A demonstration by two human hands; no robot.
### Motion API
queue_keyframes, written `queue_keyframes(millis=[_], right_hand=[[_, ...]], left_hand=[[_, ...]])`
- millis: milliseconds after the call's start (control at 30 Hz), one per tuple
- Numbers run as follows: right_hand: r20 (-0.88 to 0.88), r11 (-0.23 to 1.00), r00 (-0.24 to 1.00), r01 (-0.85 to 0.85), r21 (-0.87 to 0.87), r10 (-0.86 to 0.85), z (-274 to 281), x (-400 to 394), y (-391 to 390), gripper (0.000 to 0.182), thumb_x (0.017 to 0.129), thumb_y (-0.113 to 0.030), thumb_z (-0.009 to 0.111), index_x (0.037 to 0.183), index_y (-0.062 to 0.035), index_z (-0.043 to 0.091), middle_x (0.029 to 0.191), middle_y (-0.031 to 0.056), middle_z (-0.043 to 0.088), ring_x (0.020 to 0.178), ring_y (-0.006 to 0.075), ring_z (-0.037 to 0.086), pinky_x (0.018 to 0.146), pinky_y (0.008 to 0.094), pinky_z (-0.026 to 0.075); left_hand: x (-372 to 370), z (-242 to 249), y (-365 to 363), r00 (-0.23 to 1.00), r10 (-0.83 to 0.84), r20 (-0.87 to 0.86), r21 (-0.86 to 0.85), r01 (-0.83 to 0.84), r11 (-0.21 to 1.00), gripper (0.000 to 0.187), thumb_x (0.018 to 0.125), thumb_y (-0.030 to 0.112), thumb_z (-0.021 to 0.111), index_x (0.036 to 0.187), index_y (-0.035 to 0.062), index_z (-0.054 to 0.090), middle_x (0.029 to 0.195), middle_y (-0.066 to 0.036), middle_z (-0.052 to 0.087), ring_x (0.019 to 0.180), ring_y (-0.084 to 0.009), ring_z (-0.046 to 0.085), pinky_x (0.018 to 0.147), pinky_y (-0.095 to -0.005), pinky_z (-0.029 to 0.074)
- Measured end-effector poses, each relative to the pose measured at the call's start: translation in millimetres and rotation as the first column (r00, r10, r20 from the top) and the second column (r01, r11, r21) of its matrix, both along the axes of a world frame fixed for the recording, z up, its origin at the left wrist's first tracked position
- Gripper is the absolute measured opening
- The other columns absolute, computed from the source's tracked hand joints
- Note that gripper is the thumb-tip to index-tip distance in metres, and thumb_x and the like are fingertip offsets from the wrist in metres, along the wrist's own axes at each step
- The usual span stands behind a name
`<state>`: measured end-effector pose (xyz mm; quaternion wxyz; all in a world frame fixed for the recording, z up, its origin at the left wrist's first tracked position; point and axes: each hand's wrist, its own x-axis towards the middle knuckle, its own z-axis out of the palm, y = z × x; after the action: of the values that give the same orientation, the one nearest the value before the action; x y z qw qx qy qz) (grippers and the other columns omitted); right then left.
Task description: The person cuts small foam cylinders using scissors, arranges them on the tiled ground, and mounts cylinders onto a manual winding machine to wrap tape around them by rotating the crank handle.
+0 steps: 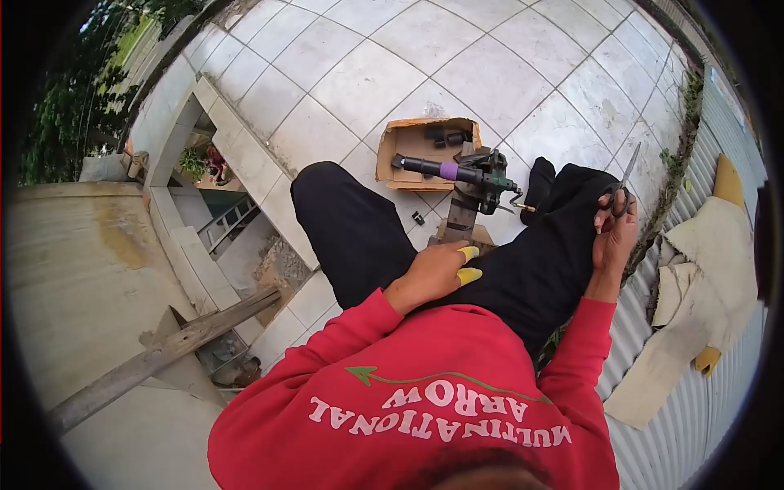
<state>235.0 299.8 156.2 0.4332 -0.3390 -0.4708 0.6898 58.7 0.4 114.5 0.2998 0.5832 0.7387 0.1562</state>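
My left hand lies across my lap, two fingertips wrapped in yellow coverings. Those fingers are extended, and I make out nothing held in them. Just beyond them stands a metal bench tool with a dark green and black body, a black cylinder with a purple band, and a thin brass-tipped piece. Its lower part is partly hidden by my hand and leg. Out to the right, above my knee, my right hand grips scissors by their dark handles, blades pointing up and away from me.
Behind the tool sits an open cardboard box with black parts inside. A small black piece lies on the tiled floor. Cloth-like material rests on corrugated sheeting at right. A wooden beam crosses the left.
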Motion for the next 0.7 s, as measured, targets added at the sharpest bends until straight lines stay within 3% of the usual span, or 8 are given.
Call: queue_keyframes(millis=[67,133,200,333,467,533,667,700], right_hand=[[0.004,1.000,1.000,-0.006,0.008,0.006,0,0,0,0.023,0.103,-0.029,0.074,0.105,-0.0104,0.060,0.088,0.0071,0.071,0.055,0.0096,0.059,0.049,0.0212,0.041],[0.015,1.000,1.000,-0.010,0.012,0.010,-2,2,0,0.023,0.103,-0.029,0.073,0.105,-0.0104,0.060,0.088,0.0072,0.071,0.055,0.0096,0.059,0.049,0.0212,0.041],[0.044,0.999,0.999,-0.002,0.038,0.001,-4,2,2,0.023,0.104,-0.029,0.073,0.105,-0.0098,0.061,0.089,0.0074,0.071,0.055,0.0102,0.059,0.049,0.0215,0.041],[0.100,0.993,0.991,-0.094,0.073,0.087,-14,12,7,0.022,0.108,-0.029,0.065,0.117,-0.0100,0.061,0.097,0.0075,0.071,0.062,0.0090,0.059,0.054,0.0209,0.041],[0.095,0.996,0.995,-0.047,0.079,0.040,-4,0,-1,0.020,0.104,-0.025,0.071,0.112,-0.0092,0.061,0.093,0.0080,0.072,0.058,0.0094,0.060,0.052,0.0213,0.041],[0.130,0.997,0.991,-0.035,0.070,0.026,1,-2,-10,0.018,0.103,-0.021,0.073,0.109,-0.0085,0.061,0.090,0.0086,0.072,0.057,0.0095,0.060,0.052,0.0212,0.042],[0.377,0.961,0.909,-0.243,0.132,0.178,-1,-24,-42,0.016,0.100,-0.007,0.073,0.107,-0.0062,0.059,0.090,0.0095,0.075,0.060,0.0080,0.063,0.054,0.0211,0.047],[0.382,0.946,0.892,-0.305,0.109,0.243,-3,-32,-56,0.016,0.100,-0.007,0.074,0.107,-0.0060,0.060,0.090,0.0089,0.075,0.061,0.0079,0.062,0.055,0.0206,0.047]], left_hand=[[-13,40,16,0.827,0.412,0.383,-0.211,-0.356,0.910,0.046,0.102,0.035,0.067,0.133,0.0018,0.065,0.145,-0.028,0.059,0.129,-0.0488,0.060,0.109,-0.0493,0.048],[-14,34,14,0.797,0.454,0.398,-0.106,-0.451,0.886,0.044,0.102,0.032,0.068,0.135,0.0041,0.066,0.153,-0.025,0.053,0.141,-0.0473,0.050,0.115,-0.0520,0.042],[-19,11,14,0.910,0.356,-0.213,0.376,-0.260,0.889,0.052,0.100,0.030,0.070,0.145,0.0054,0.061,0.164,-0.023,0.039,0.152,-0.0458,0.036,0.120,-0.0551,0.035],[-30,-6,32,0.881,0.388,-0.271,0.313,-0.301,0.901,0.080,0.090,0.031,0.078,0.158,0.0036,0.046,0.174,-0.018,0.021,0.159,-0.0448,0.020,0.126,-0.0607,0.022],[-27,-9,34,0.882,0.343,-0.323,0.388,-0.207,0.898,0.055,0.087,0.029,0.078,0.135,0.0028,0.070,0.175,-0.019,0.019,0.161,-0.0462,0.014,0.128,-0.0626,0.013],[-17,-5,27,0.932,0.248,-0.266,0.256,-0.179,0.950,0.073,0.085,0.024,0.080,0.150,0.0012,0.055,0.176,-0.019,0.017,0.161,-0.0461,0.015,0.127,-0.0636,0.014],[-18,11,14,0.972,0.168,-0.166,0.160,-0.141,0.977,0.038,0.089,0.017,0.079,0.121,-0.0019,0.073,0.168,-0.022,0.036,0.155,-0.0458,0.032,0.125,-0.0590,0.027],[-20,9,12,0.880,0.401,0.256,0.244,-0.460,0.854,0.038,0.091,0.016,0.079,0.123,-0.0033,0.072,0.160,-0.023,0.046,0.148,-0.0407,0.044,0.120,-0.0517,0.035]])
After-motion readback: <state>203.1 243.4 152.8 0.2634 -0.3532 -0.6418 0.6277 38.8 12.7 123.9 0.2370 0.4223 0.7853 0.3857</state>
